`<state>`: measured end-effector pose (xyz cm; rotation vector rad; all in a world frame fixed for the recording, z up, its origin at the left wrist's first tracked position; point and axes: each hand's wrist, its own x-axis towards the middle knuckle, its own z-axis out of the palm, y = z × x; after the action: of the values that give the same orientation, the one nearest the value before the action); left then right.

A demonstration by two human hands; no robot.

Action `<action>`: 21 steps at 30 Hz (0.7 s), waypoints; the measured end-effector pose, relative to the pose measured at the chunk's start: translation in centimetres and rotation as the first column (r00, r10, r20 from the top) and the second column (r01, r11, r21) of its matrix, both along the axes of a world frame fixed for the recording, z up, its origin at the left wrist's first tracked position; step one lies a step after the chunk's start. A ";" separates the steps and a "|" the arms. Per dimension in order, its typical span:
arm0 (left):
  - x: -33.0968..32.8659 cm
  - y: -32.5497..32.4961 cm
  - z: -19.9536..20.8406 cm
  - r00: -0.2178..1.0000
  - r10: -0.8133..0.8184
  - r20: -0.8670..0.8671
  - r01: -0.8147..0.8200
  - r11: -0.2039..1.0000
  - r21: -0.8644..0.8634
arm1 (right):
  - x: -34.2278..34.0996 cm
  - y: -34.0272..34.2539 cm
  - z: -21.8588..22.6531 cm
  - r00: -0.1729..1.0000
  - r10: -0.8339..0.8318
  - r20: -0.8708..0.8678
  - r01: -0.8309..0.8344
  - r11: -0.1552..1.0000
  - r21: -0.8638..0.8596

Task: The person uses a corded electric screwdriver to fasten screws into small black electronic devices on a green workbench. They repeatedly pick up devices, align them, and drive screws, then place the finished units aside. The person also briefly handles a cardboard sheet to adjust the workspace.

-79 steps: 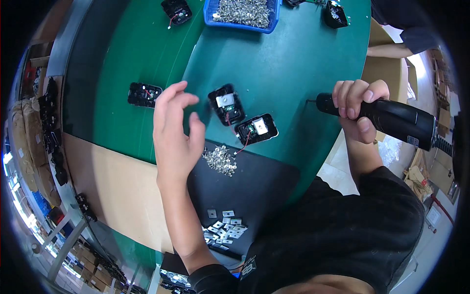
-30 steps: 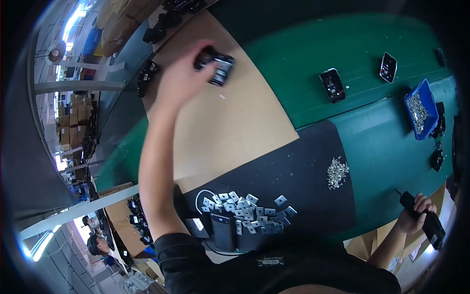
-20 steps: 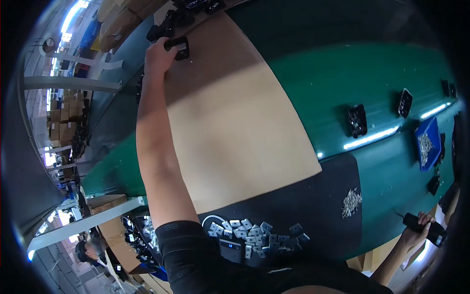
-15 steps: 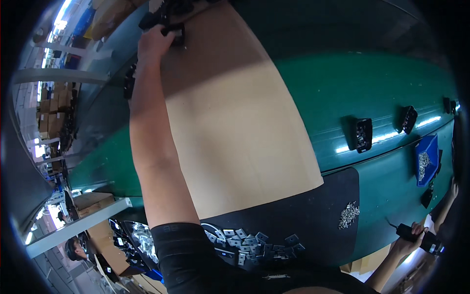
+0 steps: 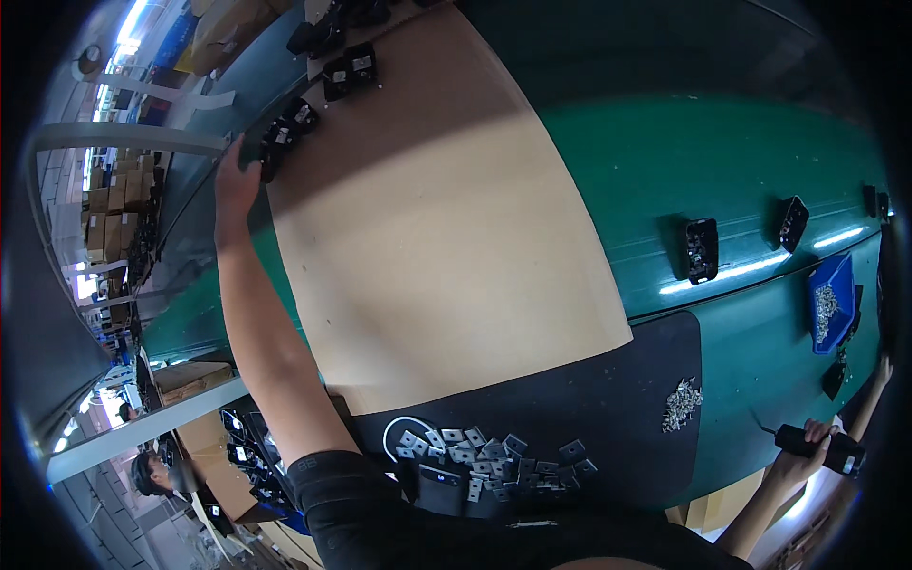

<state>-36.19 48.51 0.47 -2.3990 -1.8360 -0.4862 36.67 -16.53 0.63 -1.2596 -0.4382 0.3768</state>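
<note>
My left hand [image 5: 237, 185] reaches out at the upper left, its fingers stretched and apart. It is beside a row of small black housings [image 5: 285, 133] along the left edge of the tan board [image 5: 446, 247]; whether the thumb touches the nearest one I cannot tell. A pair of black housings [image 5: 350, 73] lies farther up on the board, near a heap of more black parts [image 5: 337, 24]. At the lower right my right hand [image 5: 803, 458] is wrapped round a black electric screwdriver [image 5: 826, 454], its thin bit pointing left.
A black mat [image 5: 608, 408] holds several metal plates [image 5: 484, 461] and a pile of screws [image 5: 681, 406]. Black trays [image 5: 702, 252] stand on the green bench [image 5: 617, 171], near a blue screw bin [image 5: 834, 304]. A grey post [image 5: 142, 432] crosses the left. Another person's arm [image 5: 876, 389] shows far right.
My left hand has let go of the black housing at the board's far end and moved left and nearer, beside the row. My right hand still holds the screwdriver in about the same place.
</note>
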 end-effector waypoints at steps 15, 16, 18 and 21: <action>5.8 -1.6 -0.5 0.908 0.401 -0.124 -0.416 0.899 -0.135 | -0.3 0.3 0.0 0.995 -0.065 0.073 0.071 0.995 -0.070; 6.5 -1.4 -0.4 0.905 0.409 -0.115 -0.422 0.896 -0.139 | -0.3 0.2 0.0 0.996 -0.059 0.064 0.062 0.996 -0.061; 6.9 -1.6 -0.7 0.901 0.426 -0.079 -0.432 0.898 -0.081 | -0.2 0.0 0.0 0.996 -0.058 0.062 0.061 0.997 -0.047; 9.5 -2.2 -0.6 0.903 0.411 -0.128 -0.388 0.906 0.171 | -0.7 0.5 0.2 0.993 -0.083 0.085 0.088 0.995 -0.053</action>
<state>-26.70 46.27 -0.17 -1.8370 -2.0657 -0.3554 35.93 -16.03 0.81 -1.3477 -0.4450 0.2666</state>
